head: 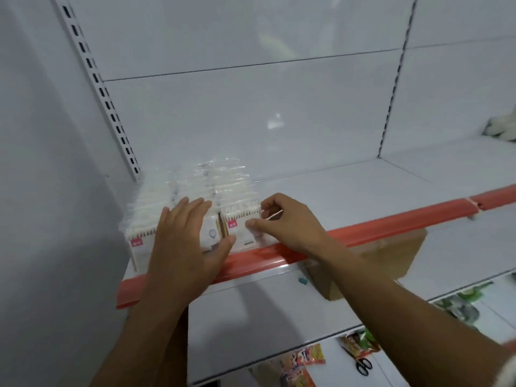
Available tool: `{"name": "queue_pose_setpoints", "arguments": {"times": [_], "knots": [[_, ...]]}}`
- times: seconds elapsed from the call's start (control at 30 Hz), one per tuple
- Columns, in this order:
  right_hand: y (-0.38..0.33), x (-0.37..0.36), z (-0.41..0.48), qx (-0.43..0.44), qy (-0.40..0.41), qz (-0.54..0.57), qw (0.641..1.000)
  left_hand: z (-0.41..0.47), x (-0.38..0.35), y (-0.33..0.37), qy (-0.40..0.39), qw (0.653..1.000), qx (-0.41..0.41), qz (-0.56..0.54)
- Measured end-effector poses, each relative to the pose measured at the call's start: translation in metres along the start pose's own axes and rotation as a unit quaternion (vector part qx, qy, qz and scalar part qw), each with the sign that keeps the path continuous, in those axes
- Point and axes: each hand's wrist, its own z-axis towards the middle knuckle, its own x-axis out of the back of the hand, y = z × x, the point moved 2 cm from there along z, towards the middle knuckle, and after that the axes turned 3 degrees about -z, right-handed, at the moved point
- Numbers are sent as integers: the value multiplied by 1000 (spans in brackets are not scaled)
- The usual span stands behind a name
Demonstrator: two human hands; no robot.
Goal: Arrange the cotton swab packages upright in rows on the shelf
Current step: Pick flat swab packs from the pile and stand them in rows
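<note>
**A:** Fingers (186, 212) of the left hand (181, 241) lie straight and slightly spread, pressed flat on the face of the middle row and gripping nothing. The right hand (290, 224) is curled, with thumb and forefinger pinching the top of the front package (240, 238) in the right-hand row. A thin stick (275, 214) pokes out by those fingers, but I can't tell if it is held.

**B:** Where do the cotton swab packages (145, 215) sit?

**A:** At 9 o'clock from the picture's centre, in the shelf's left corner. There are three rows, standing upright, running from the red front edge (405, 219) back towards the rear wall (251, 113). The left row lies close to the side wall (42, 163), under a slotted post (92, 71) at 11 o'clock.

**B:** And the room to move?

**A:** From the rows towards 3 o'clock the white shelf (349, 191) runs bare along to the next bay. Under the red edge, at 4 o'clock, a cardboard box (391, 258) sits tucked beneath. On the lower shelf (265, 317), at 5 o'clock, lie snack packets (307, 356) and scissors (363, 364).
</note>
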Motion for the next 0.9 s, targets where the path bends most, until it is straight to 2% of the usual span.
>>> {"name": "queue_pose_setpoints", "arguments": {"times": [0.2,0.33,0.43,0.67,0.9], "knots": [[39,62,10,-25,19,-90,995,12,-21,62,14,998,-34,-60],[94,126,11,-63,30,-167,983,25,-67,127,-24,991,-45,-124],[137,186,0,-92,48,-198,975,36,-104,180,-70,985,-87,-134],[234,352,-32,-164,105,-184,963,82,-198,347,-184,969,-94,-139],[309,495,-45,-202,152,-218,943,124,-272,487,-207,955,-109,-182]]}}
